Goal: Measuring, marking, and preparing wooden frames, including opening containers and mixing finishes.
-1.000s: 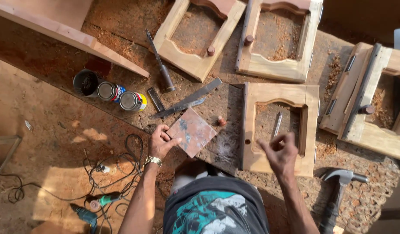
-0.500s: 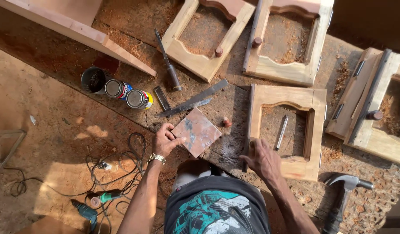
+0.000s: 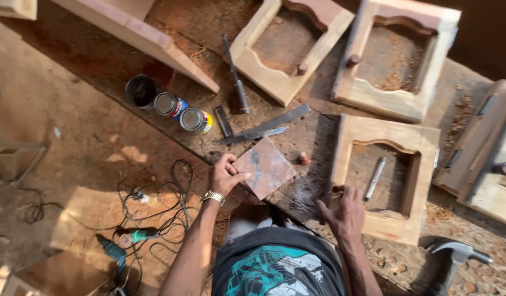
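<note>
The fingers of the left hand (image 3: 225, 175) are curled on the left corner of a flat reddish square tile (image 3: 265, 167), which lies on the dusty wooden bench (image 3: 318, 137). The fingers of the right hand (image 3: 343, 211) are spread apart and laid on the near left corner of a pale wooden door frame (image 3: 382, 175). A small metal tool (image 3: 375, 178) is seen inside that frame. Two tins (image 3: 182, 112) are stood far left of the tile, and a hammer (image 3: 456, 255) is laid near right
</note>
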